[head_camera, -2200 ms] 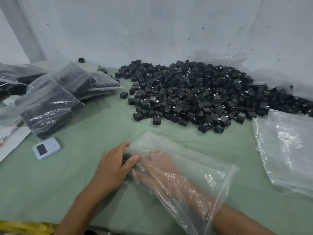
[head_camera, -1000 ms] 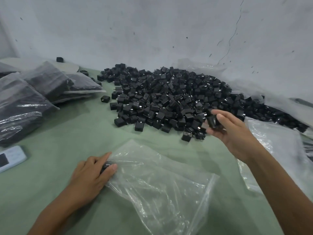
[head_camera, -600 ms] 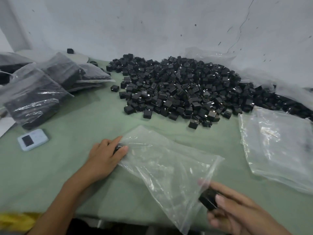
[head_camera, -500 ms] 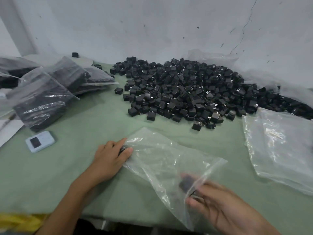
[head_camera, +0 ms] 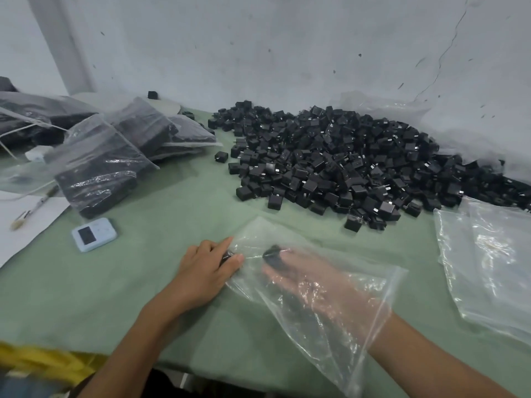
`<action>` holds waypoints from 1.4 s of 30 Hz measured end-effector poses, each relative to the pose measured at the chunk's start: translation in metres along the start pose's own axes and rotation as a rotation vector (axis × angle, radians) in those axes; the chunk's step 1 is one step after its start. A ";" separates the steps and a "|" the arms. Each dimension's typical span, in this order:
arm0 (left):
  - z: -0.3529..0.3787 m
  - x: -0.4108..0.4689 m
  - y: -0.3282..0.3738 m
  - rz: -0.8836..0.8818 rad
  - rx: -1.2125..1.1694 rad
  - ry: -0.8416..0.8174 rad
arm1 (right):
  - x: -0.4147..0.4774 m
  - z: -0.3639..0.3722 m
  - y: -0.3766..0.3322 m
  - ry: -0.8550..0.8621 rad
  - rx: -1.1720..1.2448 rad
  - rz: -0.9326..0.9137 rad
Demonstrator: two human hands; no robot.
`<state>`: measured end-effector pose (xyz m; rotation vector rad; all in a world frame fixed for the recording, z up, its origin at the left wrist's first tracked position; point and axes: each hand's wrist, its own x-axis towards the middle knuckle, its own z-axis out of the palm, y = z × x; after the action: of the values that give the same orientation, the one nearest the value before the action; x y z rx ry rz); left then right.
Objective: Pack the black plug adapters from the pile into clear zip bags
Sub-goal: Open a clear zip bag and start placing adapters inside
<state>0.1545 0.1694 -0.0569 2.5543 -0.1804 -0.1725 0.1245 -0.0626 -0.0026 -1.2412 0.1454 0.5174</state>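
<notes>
R grip (head_camera: 311, 281) hazy inside bag (head_camera: 369, 285) (hold unclear); adapter (head_camera: 274, 252) blurred.

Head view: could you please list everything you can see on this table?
adapter pile: many, black, far centre to right.
stray adapter: one, black, just left of the pile.
filled zip bags: several, clear over black contents, far left.
open zip bag: one, clear, near centre.
empty bags: a stack, clear, right edge.
small device: one, pale blue with dark screen, left of the hands.
paper sheet: one, white, left edge.
tablecloth: one, green, under everything.
left hand: pinches the open zip bag's left corner.
right hand: inside the open zip bag, pinching the held adapter, black.
</notes>
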 end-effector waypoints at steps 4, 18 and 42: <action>-0.001 -0.003 0.004 -0.023 0.005 0.007 | 0.019 0.016 -0.003 0.111 -0.406 -0.139; -0.002 -0.011 0.010 -0.009 -0.035 0.110 | 0.030 0.040 0.026 -0.047 -0.605 -0.618; 0.001 -0.014 0.011 0.112 -0.011 0.212 | 0.039 0.040 0.031 0.063 -0.690 -0.557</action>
<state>0.1392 0.1621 -0.0505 2.5224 -0.2387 0.1390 0.1382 -0.0071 -0.0307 -1.8839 -0.3521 0.0255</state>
